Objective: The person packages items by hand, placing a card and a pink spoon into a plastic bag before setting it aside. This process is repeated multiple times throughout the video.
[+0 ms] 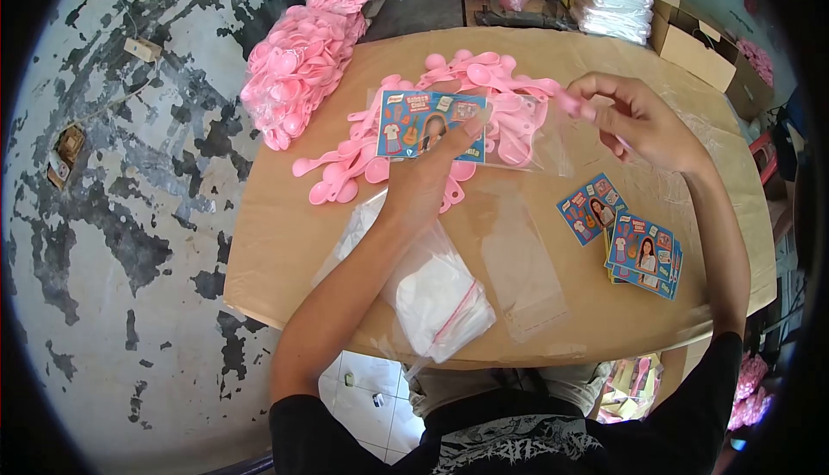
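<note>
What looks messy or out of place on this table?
The pack of clear bags pokes over the near edge of the table, and the big sack of pink spoons slumps past the far-left edge. One card lies crooked, apart from the card stack. Nothing looks spilled or broken.

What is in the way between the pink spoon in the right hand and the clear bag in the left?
Nothing visible does. The right hand holds the spoon at the edge of the bag; the left hand grips it, and loose spoons lie beneath.
</note>
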{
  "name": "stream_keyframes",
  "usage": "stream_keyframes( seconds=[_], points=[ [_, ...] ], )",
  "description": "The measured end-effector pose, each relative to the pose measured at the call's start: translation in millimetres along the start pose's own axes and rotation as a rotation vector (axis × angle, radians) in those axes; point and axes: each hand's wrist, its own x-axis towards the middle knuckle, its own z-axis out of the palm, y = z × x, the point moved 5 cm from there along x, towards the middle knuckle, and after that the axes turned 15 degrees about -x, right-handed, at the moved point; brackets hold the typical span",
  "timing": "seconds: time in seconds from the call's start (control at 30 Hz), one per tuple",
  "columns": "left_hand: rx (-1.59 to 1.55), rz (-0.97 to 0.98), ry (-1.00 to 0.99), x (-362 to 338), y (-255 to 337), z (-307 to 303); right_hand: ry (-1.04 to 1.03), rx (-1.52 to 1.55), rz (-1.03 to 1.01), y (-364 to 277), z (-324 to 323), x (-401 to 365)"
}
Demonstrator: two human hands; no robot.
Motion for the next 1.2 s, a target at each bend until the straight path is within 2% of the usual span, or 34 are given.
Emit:
stream_keyframes(
  seconds=[0.07, 0.2, 0.3, 0.5, 0.6, 0.7, 0.8, 0.93, 1.07, 1.13, 1.2],
  points=[
    [-0.020, 0.002, 0.007, 1, 0, -3, 0.118, -0.052, -0.114, -8, 1, -1],
    [0.020, 0.018, -0.026, 2, 5, 0, 0.179, -0.015, -0.131, -7, -7, 0],
    [-0.001, 0.044, -0.014, 1, 7, -2, 0.055, -0.052, -0.087, 1, -7, 2],
    [0.001, 0.049, -0.030, -1, 13, 6, -0.041, 0.036, -0.100, -12, -3, -7],
    [0.031, 0.009, -0.055, -3, 9, 5, -0.079, 0.156, -0.145, -19, 6, -11],
    [0.019, -0.049, -0.056, -13, 0, 11, -0.113, 0.409, -0.280, -35, 23, -17],
    [-0.101, -0.051, -0.153, -23, -8, 34, 0.057, 0.243, -0.365, -45, 42, -19],
    [-0.041, -0.083, -0.163, -25, -5, 30, -0.056, 0.145, -0.038, -53, 23, -31],
    [0.034, 0.008, -0.206, -25, -9, 27, 0.038, 0.154, -0.151, -57, 23, -31],
    [0.066, -0.045, -0.242, -24, -11, 25, 0.101, 0.085, -0.240, -57, 29, -30],
    [0.038, -0.073, -0.260, -24, -14, 24, 0.144, -0.018, -0.237, -60, 17, -34]
  ],
)
